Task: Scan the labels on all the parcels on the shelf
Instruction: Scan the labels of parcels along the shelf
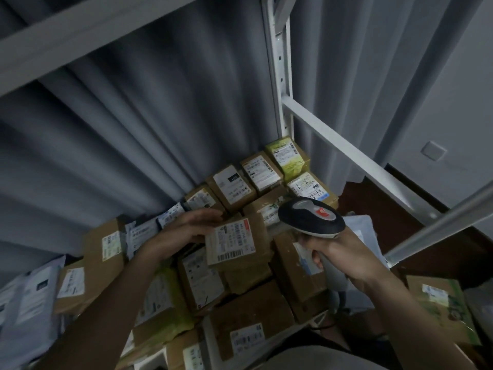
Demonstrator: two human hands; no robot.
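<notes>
Your left hand (186, 228) fingers hold small box (236, 243) tilted, label up, above parcel pile on shelf (346, 145). Right hand (336, 252) wrapped round scanner (310, 218), just beside box. Risk: scanner catches neighbouring label; dim light, crowded barcodes.

— What carries it all?
— A white metal shelf (277, 84), with an upright post and a rail slanting off to the right.
— And on it?
— Brown cardboard boxes (250, 313) packed close, each with a white label (barcodes facing up), a green box (289, 156) at the back corner, and grey mailer bags (29, 297) on the left.
</notes>
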